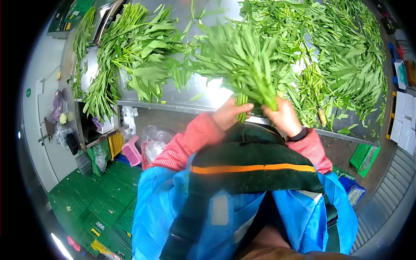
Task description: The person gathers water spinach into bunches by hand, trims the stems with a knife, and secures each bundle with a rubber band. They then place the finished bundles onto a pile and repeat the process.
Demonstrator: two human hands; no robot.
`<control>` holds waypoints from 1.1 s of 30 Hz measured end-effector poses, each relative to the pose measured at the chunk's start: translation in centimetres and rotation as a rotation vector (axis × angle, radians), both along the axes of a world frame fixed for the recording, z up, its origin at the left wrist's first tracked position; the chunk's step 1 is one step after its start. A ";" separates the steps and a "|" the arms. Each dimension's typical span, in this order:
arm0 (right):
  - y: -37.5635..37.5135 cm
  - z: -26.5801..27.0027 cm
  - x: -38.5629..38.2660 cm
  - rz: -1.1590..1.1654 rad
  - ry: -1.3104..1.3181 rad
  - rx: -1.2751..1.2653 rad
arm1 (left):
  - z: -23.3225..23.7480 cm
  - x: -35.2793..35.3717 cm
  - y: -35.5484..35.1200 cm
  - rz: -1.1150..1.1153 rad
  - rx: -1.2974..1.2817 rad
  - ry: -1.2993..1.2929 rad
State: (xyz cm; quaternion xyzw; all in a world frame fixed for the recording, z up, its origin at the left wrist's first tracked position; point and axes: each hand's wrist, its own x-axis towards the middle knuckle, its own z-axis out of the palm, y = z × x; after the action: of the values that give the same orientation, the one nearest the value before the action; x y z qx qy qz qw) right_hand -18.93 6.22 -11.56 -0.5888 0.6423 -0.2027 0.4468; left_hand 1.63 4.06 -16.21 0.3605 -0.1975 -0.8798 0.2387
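Note:
Just over the table's front edge, my left hand point(231, 113) is closed around the stems of a small bunch of water spinach point(242, 103). Close beside it, my right hand point(284, 117) grips the stem ends of a larger bunch of water spinach point(253, 65), whose leaves fan out away from me over the table and are slightly blurred. The two bunches touch or overlap; exactly where they part is hard to see. To the right of my right hand lies a thin tool with a yellowish handle point(322, 117), half among loose stems.
The metal table point(173, 103) carries a big spread of greens point(351, 65) on the right and laid bunches point(138, 52) on the left. Below are a pink basket point(131, 150), plastic bags point(156, 141) and a green crate point(365, 158). Green mats point(95, 199) cover the floor at left.

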 end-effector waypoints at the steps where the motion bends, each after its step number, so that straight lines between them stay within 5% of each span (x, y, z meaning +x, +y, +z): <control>1: -0.9 0.3 -1.6 -0.075 -0.157 0.057 | 0.0 0.1 0.1 -0.001 0.001 -0.004; 7: -5.4 6.7 -5.7 -0.452 -0.960 -0.192 | 0.5 0.6 -0.4 0.005 0.141 0.039; 10: -4.3 2.9 -0.6 -0.660 -0.782 -0.034 | 0.7 0.1 -0.7 -0.021 0.015 -0.047; 13: -1.3 -3.4 2.3 -0.389 -0.790 0.422 | -0.3 -0.4 -0.2 -0.072 -0.297 -0.242; 17: -1.4 -2.0 2.5 -0.297 -0.684 0.350 | 0.1 -0.5 -0.3 -0.073 -0.195 -0.107; 18: -1.4 -4.8 1.0 -0.181 -0.380 0.403 | 0.2 -0.8 -0.3 -0.032 -0.091 -0.003; 20: -1.3 -5.7 0.6 -0.095 -0.248 0.264 | 1.1 -1.2 -0.8 0.019 0.118 0.140; 25: -1.3 -4.1 1.1 -0.008 0.105 -0.301 | -4.9 -1.2 0.0 -0.141 -0.211 0.082; 29: -1.9 -3.6 0.7 0.024 0.125 -0.303 | -0.1 -3.3 -1.1 -0.123 -0.322 -0.042; 33: -1.6 -5.2 -0.2 0.120 -0.122 -0.225 | 1.1 -3.6 -0.5 -0.062 -0.127 0.043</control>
State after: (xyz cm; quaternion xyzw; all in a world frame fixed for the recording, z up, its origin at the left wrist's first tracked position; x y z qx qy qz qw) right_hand -19.11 4.62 -16.73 -0.6592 0.5508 -0.2818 0.4274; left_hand -2.02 3.53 -15.12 0.3195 -0.2588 -0.8799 0.2380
